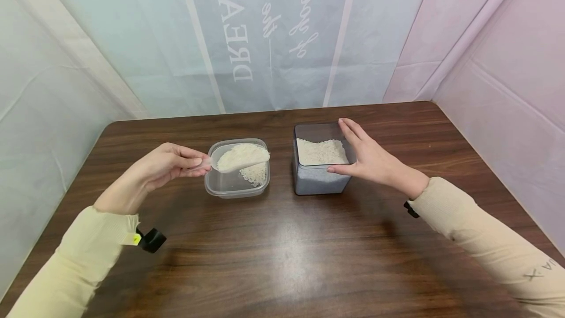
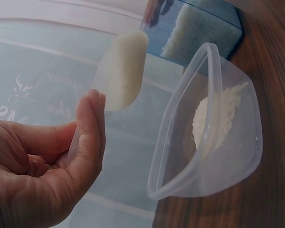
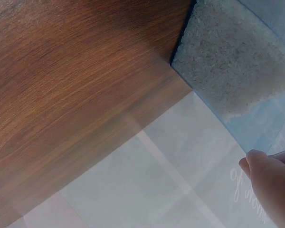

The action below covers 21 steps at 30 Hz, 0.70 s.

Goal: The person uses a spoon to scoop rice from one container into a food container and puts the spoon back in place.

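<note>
Backdrop (image 1: 154,53): pale cloth is hanging at 12 o'clock in the head view.
Counter (image 1: 282,259): a dark wood-grained top is carrying both containers.
Bin (image 1: 320,183): this square, tinted vessel is standing upright toward 4 o'clock from the head view's centre, holding plentiful rice (image 1: 322,151). It is probably weighing most; its stiff, smooth walls are offering the surest hold near the rim.
Tub (image 1: 218,180): a shallow, clear container is sitting uncovered at the bin's 9 o'clock, apart from it. It is presumably light and prone to sliding, the rim serving best for steadying.
Right hand (image 1: 375,158): at the bin's 3 o'clock, thumb and fingers are spanning the side and grasping the rim.
Left hand (image 1: 163,166): at the tub's 9 o'clock, thumb and fingers are pinching a handle.
Scoop (image 2: 128,76): this translucent tool is hovering above the tub, pointing toward 3 o'clock. It is likely light and stiff, its load drawing balance forward; gripping close to the bowl is suiting it.
Heap (image 1: 242,155): dry rice is mounding in the scoop, probably spilling readily if tilted.
Grains (image 1: 255,174): a loose patch is lying toward the tub's 4 o'clock.
</note>
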Motion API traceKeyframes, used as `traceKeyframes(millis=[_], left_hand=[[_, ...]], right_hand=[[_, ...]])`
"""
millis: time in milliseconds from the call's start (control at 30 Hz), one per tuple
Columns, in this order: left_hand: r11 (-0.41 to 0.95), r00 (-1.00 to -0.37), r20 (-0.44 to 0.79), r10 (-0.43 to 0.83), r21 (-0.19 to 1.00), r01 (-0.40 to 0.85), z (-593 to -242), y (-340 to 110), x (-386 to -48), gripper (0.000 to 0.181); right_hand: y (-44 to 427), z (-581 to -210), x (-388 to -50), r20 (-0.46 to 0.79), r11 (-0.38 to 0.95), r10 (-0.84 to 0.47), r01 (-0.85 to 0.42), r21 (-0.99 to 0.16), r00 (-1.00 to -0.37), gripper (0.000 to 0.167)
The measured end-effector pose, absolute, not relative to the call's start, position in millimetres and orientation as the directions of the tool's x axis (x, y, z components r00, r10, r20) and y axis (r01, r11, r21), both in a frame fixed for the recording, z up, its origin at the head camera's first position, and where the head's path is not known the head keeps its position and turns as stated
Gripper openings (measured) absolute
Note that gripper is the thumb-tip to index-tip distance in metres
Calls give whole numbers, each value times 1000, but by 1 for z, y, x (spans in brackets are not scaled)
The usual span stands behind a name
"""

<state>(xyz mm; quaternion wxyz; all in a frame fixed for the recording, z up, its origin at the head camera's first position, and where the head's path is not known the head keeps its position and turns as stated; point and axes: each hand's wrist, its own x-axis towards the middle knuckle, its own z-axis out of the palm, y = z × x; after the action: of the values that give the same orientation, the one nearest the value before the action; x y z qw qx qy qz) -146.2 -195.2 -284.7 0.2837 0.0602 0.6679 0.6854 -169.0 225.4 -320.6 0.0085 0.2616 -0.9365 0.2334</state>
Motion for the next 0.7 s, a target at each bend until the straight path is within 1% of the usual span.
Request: traceKeyframes(millis=[167, 267, 500, 700], left_hand=[[58, -831, -309, 463, 946, -320, -287, -200, -145, 25], [57, -830, -312, 463, 945, -323, -289, -202, -145, 22], [133, -823, -337, 457, 941, -312, -292, -206, -144, 37], [165, -805, -353, 477, 936, -312, -296, -210, -147, 31]], right_hand=[[226, -320, -169, 140, 754, -487, -496, -431, -862, 104], [225, -320, -169, 139, 755, -485, -494, -431, -863, 105], [225, -319, -169, 134, 757, -484, -491, -432, -864, 105], [225, -319, -169, 135, 754, -485, -492, -435, -864, 105]])
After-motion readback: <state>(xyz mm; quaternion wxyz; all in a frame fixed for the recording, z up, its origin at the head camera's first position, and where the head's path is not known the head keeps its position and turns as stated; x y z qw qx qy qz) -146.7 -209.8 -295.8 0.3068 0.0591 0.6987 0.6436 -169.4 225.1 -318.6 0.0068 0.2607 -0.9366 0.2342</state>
